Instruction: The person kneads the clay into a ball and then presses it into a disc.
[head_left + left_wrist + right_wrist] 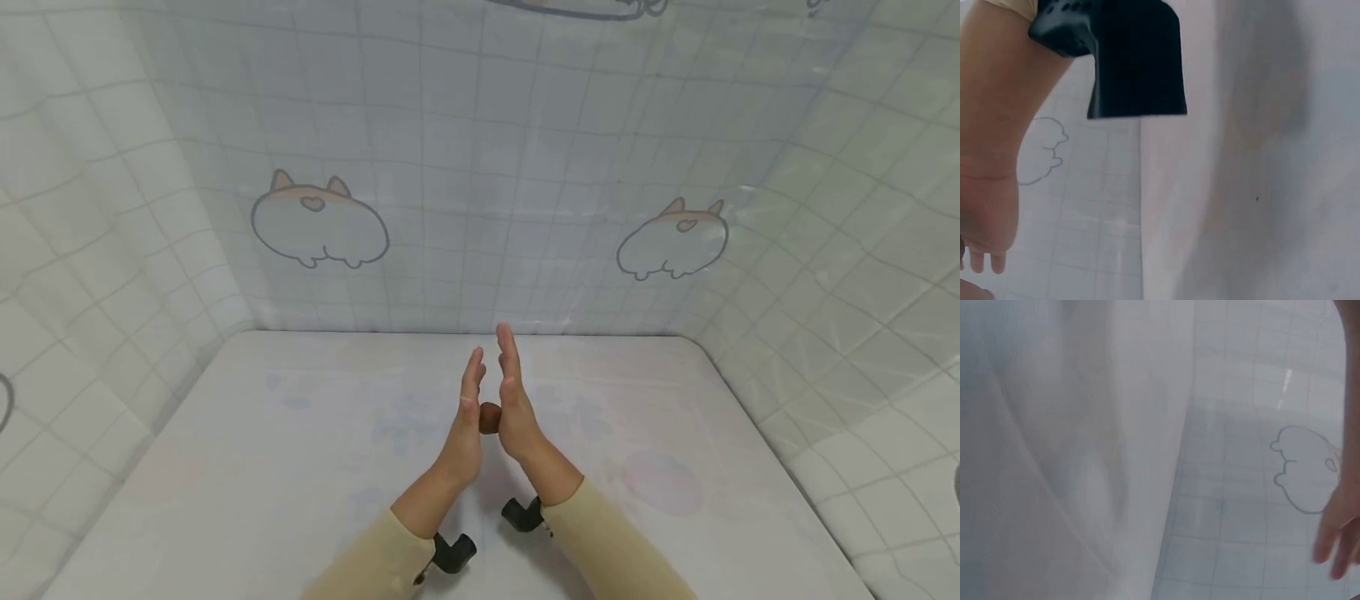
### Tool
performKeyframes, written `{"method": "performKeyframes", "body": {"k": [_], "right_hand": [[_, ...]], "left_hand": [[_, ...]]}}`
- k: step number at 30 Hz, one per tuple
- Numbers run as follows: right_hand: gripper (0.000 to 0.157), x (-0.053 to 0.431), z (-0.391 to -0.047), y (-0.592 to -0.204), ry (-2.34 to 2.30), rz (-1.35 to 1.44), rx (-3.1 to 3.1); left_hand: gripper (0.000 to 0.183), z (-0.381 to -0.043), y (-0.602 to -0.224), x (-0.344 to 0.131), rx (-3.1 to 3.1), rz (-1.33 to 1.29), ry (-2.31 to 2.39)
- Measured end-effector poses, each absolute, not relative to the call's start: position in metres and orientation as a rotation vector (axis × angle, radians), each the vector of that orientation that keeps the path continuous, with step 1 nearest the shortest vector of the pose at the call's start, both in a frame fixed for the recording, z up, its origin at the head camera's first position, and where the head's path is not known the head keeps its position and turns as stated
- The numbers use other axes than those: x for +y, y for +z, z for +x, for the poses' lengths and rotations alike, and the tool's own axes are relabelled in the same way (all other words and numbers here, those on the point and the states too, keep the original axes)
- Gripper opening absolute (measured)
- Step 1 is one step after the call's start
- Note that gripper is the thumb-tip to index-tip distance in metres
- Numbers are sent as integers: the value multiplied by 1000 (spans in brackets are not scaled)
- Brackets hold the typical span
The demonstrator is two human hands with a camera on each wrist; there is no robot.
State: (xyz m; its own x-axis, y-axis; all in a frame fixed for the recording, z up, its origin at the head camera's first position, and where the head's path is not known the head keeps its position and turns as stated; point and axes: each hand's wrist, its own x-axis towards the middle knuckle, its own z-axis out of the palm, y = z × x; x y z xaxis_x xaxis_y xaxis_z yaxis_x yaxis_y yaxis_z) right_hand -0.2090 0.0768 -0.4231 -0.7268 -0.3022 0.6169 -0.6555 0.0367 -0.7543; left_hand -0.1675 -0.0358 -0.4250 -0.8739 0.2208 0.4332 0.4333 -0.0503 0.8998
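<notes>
"Sleeves, nearest you: how many?"

"Two, both beige: left sleeve (375, 562) and right sleeve (615, 546). One black mount sits at each wrist, so two again: left mount (453, 556), right mount (521, 515)."

"And your fingers?"

"Straight, on both hands. My left hand (463, 425) and right hand (516, 410) face each other palm to palm, fingertips pointing away from me and apart."

"What's between them?"

"One ball (489, 418), brown and roundish, held in the gap. It touches both palms, below the fingers, over the table (262, 458)."

"Just one table?"

"One, pale, with faint pastel patches, running on past my hands to a straight far edge."

"Farther out?"

"Three gridded walls close it in: left wall (82, 208), right wall (870, 250), far wall (480, 183). I count two whole animal drawings on the far one: left drawing (320, 229), right drawing (675, 246). Another outline (585, 13) is cut off above them."
</notes>
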Motion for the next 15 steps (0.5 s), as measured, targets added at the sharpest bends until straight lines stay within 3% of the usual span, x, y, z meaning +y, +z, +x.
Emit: {"method": "performKeyframes", "body": {"k": [9,15], "right_hand": [[89,78,-208,-427,1798,889,-2172],[89,74,-201,-438,1839,1053,-2118]], "left_hand": [[93,-165,-421,-37,-1841,-814,-2049],[90,-168,-417,-37,-1820,-773,-1993]]}}
